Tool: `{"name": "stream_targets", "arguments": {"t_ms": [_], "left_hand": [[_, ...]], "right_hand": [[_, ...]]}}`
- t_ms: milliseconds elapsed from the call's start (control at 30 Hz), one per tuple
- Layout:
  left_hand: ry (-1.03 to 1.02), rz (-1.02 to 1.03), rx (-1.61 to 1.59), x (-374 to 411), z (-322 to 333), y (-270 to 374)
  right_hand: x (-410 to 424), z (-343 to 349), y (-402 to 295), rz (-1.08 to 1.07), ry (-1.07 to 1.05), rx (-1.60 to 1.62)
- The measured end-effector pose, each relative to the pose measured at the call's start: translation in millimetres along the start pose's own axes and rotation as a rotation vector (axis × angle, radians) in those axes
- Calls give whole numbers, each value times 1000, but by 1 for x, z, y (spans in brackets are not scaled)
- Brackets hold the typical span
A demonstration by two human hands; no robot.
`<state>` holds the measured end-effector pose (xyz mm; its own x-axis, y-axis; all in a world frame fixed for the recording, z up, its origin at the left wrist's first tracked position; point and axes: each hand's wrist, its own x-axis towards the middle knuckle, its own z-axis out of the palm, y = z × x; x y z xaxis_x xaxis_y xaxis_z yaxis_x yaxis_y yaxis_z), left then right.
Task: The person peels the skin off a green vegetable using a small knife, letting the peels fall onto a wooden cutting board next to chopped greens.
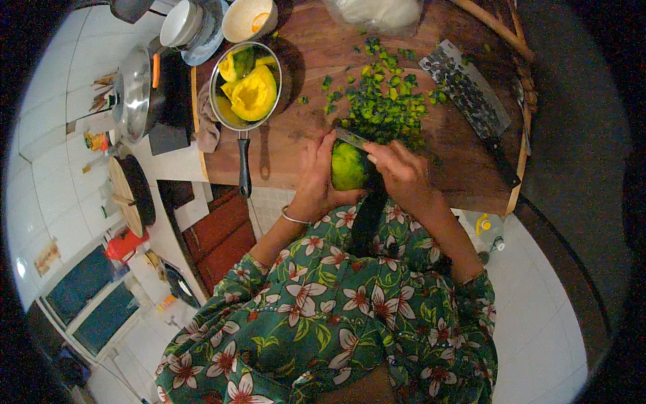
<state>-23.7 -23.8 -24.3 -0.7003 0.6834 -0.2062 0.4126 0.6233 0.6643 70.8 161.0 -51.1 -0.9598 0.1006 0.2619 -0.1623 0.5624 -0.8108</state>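
My left hand (318, 171) holds a green-skinned squash piece (348, 165) from its left side at the front edge of the wooden table (303, 111). The thumb lies along its near side. In my right hand (402, 166) is a small peeler or knife (351, 137), its metal part across the far side of the squash. Just beyond lies a pile of dark green and yellow peel bits (386, 96). A saucepan (245, 129) with yellow-fleshed squash pieces (255, 93) stands to the left. The squash's underside is hidden.
A cleaver (469, 96) with bits stuck on its blade lies at the right, beside a spoon (523, 116). Bowls (250, 20) and a plastic bag (378, 12) stand at the far side. A cloth (207, 126) lies left of the saucepan, whose handle projects over the near edge.
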Motion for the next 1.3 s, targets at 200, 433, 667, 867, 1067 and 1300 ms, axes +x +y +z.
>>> {"name": "stream_targets", "arguments": {"t_ms": [200,433,667,867,1067,1300], "left_hand": [[24,1,-82,-2,0,-2],[35,17,-125,-1,-1,1],[-20,38,-83,0,-3,3],[22,2,-128,-4,-1,-5],[-19,-2,-177,-8,-8,-9],[1,-69,-241,-5,-3,-3]], "right_hand": [[-7,-9,-9,17,-107,121],[-7,-11,-13,41,-104,75],[5,-12,-9,29,-2,79],[-4,-14,-11,21,-73,122],[-10,-10,-13,37,-100,135],[-10,-15,-17,4,-179,24]]}}
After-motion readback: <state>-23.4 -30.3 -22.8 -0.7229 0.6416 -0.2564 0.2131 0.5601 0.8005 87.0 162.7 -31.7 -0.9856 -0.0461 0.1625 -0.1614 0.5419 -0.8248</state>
